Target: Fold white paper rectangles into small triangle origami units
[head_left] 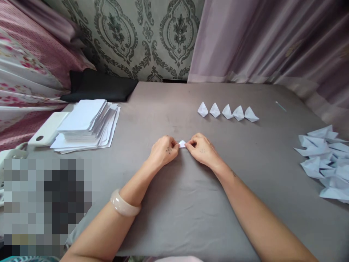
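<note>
Between my two hands, over the middle of the grey cloth, is a small folded white paper (182, 144) with a pointed top. My left hand (165, 150) pinches its left end between thumb and fingers. At the opposite end, my right hand (202, 148) grips it the same way. My fingers cover both ends, so only the central part shows. Beyond my right hand stands a row of several folded paper pieces (215, 110), each with a peaked top.
A stack of white paper sheets (81, 118) lies at left beside a white device (49, 129) and a black folded cloth (100, 85). Folded paper boats (319, 163) are heaped at the right edge. A thin stick (280, 106) lies at the back right of the grey cloth (174, 214).
</note>
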The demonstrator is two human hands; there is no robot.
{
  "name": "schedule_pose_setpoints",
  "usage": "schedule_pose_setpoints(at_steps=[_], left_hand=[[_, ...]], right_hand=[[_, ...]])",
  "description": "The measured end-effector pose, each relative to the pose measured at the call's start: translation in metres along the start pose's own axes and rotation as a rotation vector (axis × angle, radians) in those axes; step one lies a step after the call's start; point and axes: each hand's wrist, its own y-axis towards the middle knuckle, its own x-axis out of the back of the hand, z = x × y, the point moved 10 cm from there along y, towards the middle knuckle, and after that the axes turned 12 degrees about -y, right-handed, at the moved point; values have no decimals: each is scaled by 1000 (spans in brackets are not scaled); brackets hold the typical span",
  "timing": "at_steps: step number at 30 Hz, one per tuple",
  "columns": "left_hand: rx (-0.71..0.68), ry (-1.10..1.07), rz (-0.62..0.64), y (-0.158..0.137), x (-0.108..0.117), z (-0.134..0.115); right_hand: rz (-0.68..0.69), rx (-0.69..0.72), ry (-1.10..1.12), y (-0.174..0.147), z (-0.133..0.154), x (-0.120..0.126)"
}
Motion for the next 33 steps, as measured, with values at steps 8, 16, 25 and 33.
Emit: schedule_pose_setpoints(at_steps=[8, 16, 25, 33], left_hand=[[19, 28, 16, 0, -2, 2], [-92, -91, -60, -8, 1, 0], [-228, -183, -82, -15, 3, -7], [24, -842, 137, -18, -8, -1]], right_hand=[[2, -4, -42, -1, 0, 0], [-80, 76, -18, -11, 7, 3], [-139, 191, 192, -17, 14, 5], [192, -50, 749, -13, 3, -5]])
